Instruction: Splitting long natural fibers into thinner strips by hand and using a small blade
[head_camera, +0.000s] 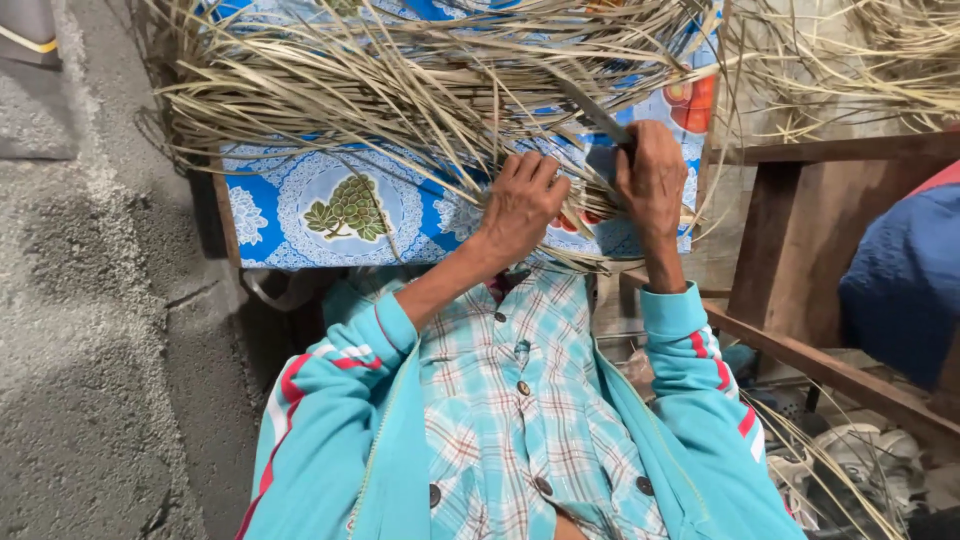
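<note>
Dried palm strips (420, 90) overhanging table edge, left hand (520, 205) pressing, right hand (652, 180) gripping knife (592, 110)

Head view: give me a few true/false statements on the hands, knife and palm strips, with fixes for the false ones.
1. The right hand grips a knife with its blade pointing up and away over the strips. True.
2. The left hand is lifted clear of the dried palm strips. False: it presses down on them, fingers curled over the bundle.
3. The strips lie on a blue and white patterned cloth. True.
4. The person wears a red jacket. False: the jacket sleeves are turquoise with red and white stripes, over a plaid shirt.
5. A wooden frame stands at the right. True.
</note>
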